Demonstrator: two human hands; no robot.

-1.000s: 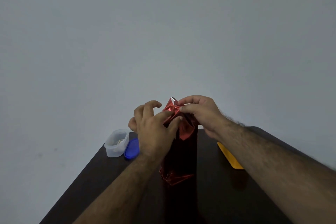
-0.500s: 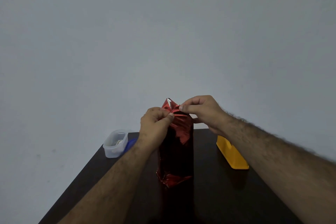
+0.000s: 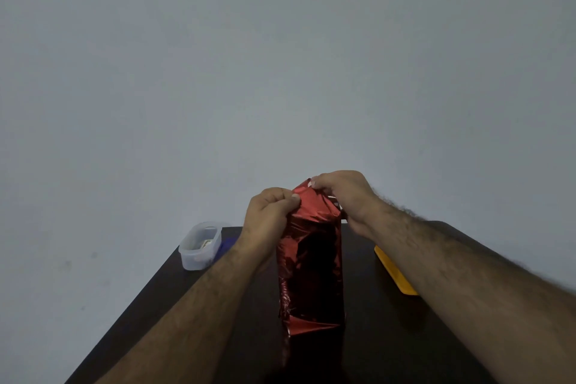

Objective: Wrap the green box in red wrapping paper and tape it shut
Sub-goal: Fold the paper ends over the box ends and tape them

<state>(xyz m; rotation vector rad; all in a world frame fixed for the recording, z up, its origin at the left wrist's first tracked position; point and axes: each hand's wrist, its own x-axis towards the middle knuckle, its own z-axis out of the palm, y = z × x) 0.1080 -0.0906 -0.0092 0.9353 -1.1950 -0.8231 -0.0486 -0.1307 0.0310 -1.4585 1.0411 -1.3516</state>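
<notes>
Head view: crinkled shiny red wrapping paper (image 3: 308, 271) is pinched at its top by left hand (image 3: 268, 218) and right hand (image 3: 346, 196); folding is judged underway; tape needed next

Both my forearms rise from the lower frame toward centre; my left hand (image 3: 268, 215) and right hand (image 3: 343, 193) pinch the red wrapping paper (image 3: 311, 259) with curled fingers.

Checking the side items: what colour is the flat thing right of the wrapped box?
Yellow-orange, partly hidden behind the right forearm; seen in the head view.
</notes>
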